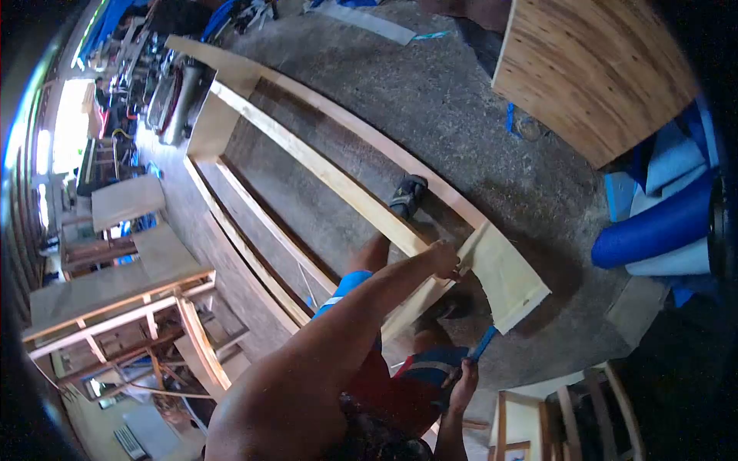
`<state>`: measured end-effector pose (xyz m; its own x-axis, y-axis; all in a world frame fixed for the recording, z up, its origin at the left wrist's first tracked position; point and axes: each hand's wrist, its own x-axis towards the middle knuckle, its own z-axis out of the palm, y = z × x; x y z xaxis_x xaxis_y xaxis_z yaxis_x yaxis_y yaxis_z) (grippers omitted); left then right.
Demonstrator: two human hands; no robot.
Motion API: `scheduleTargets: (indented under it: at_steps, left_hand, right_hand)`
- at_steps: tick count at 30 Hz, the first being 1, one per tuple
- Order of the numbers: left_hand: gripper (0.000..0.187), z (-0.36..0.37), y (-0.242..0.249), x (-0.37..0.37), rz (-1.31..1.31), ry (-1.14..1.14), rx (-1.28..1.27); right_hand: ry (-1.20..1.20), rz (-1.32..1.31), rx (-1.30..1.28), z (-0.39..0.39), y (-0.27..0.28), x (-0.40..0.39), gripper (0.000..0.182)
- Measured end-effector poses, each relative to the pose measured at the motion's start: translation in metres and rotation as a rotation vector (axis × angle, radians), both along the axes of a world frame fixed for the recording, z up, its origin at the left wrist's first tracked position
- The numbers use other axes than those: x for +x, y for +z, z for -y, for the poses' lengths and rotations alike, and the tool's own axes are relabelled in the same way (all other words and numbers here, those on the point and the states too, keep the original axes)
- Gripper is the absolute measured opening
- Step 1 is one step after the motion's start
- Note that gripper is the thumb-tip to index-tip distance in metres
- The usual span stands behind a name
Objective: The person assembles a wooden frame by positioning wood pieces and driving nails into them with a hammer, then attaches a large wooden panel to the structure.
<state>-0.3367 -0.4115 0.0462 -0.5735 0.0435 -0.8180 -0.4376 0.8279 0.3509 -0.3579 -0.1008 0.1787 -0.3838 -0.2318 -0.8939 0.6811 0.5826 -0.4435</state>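
A long, boat-shaped wooden frame (323, 173) lies across the concrete floor, with pale lengthwise strips and light plywood end pieces. My left hand (443, 260) is closed on the wood where a long middle strip meets the near end. Just beside it is a pale plywood end panel (507, 280). Lower down, my right hand (464, 382) is wrapped round a narrow blue object (483, 343). The far tip of that object reaches the panel's lower edge; its kind cannot be made out. My legs stand within the frame, one dark shoe (408, 194) showing between its strips.
A large plywood sheet (596, 73) is at upper right, above a blue roll (653, 227). Wooden tables and frames (123, 307) stand on the left. A slatted wooden piece (569, 419) is at lower right. Machinery and clutter (173, 96) fill the upper left.
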Motion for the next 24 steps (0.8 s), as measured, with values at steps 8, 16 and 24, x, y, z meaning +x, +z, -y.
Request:
scheduleTargets:
  at_steps: [8,16,24]
  left_hand:
    - [0.056,-0.015,-0.072,0.035,-0.348,-0.119,-0.015]
    - [0.068,-0.008,-0.049,0.022,-0.176,-0.195,0.036]
    - [0.065,-0.005,-0.028,0.015,-0.175,-0.170,0.066]
  right_hand:
    - [-0.168,-0.025,-0.029,0.025,-0.012,-0.010,0.015]
    - [-0.097,-0.033,-0.051,0.038,-0.010,-0.005,0.018]
    - [-0.190,-0.052,-0.025,0.036,-0.004,0.010,0.019]
